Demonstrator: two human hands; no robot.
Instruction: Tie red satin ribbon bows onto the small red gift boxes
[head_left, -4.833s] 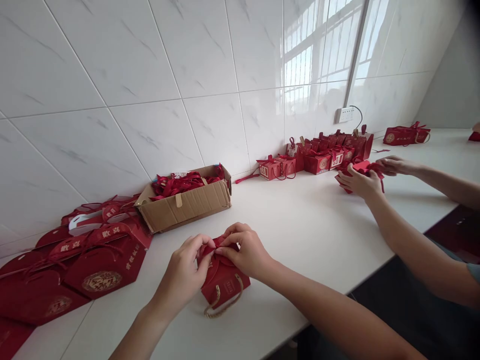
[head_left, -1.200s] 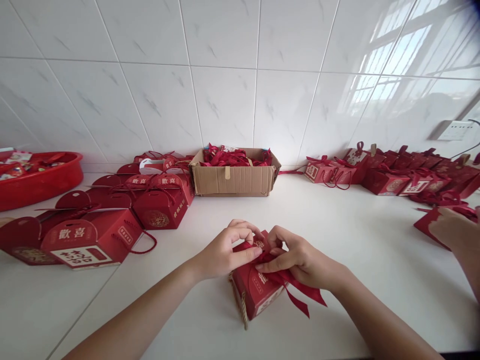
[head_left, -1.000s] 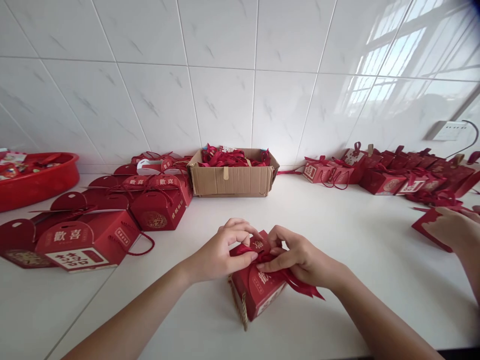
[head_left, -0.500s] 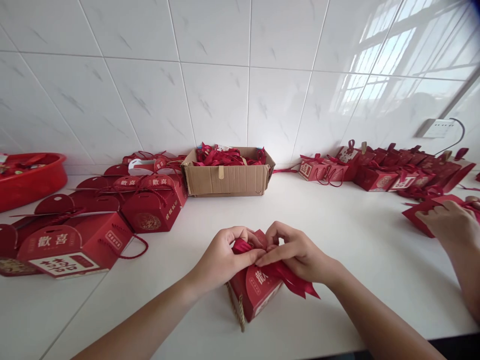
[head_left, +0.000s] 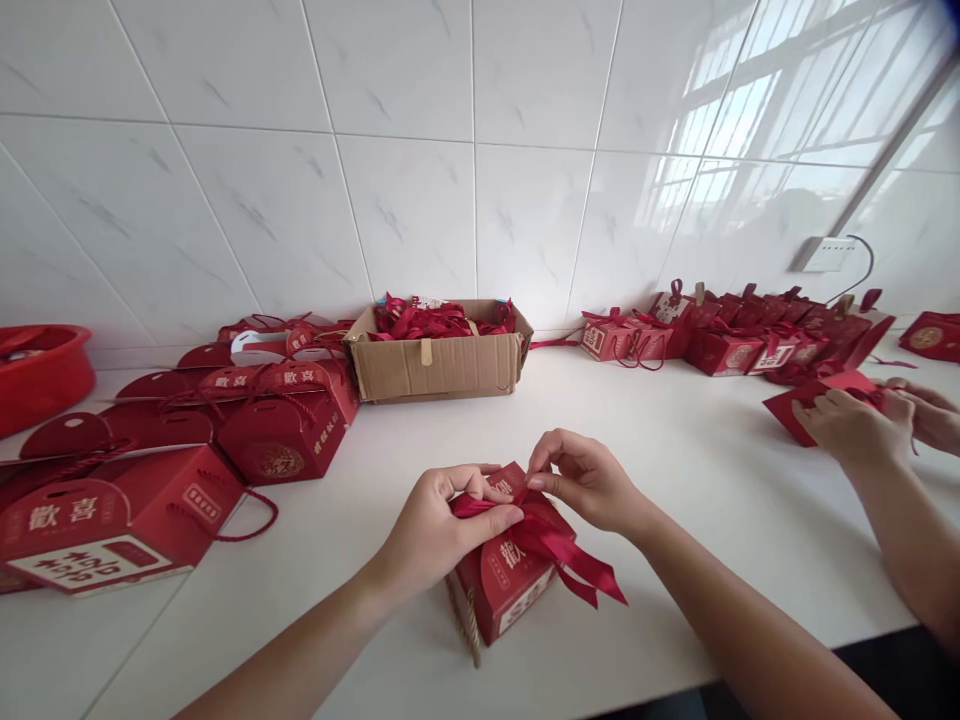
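Note:
A small red gift box (head_left: 496, 575) with gold print stands on the white table in front of me, a twisted gold cord hanging down its near left side. Glossy red ribbon (head_left: 574, 560) lies across its top, its cut ends trailing to the right. My left hand (head_left: 442, 525) pinches the ribbon between thumb and fingers, over the box's top. At the upper right of the box, my right hand (head_left: 589, 480) has thumb and forefinger pressed together by the raised flap. What lies between those fingertips is too small to make out.
Several larger red gift boxes (head_left: 270, 440) with cord handles crowd the left. A cardboard box (head_left: 439, 368) of red ribbons stands by the wall, a red basin (head_left: 45, 385) far left. More red boxes (head_left: 727, 350) line the back right. A co-worker's hands (head_left: 862, 425) hold a red box at right.
My right hand has moved up and right, off the ribbon's middle, to the flap. My left hand still pinches the ribbon. The camera has turned slightly right, and the co-worker's second hand shows.

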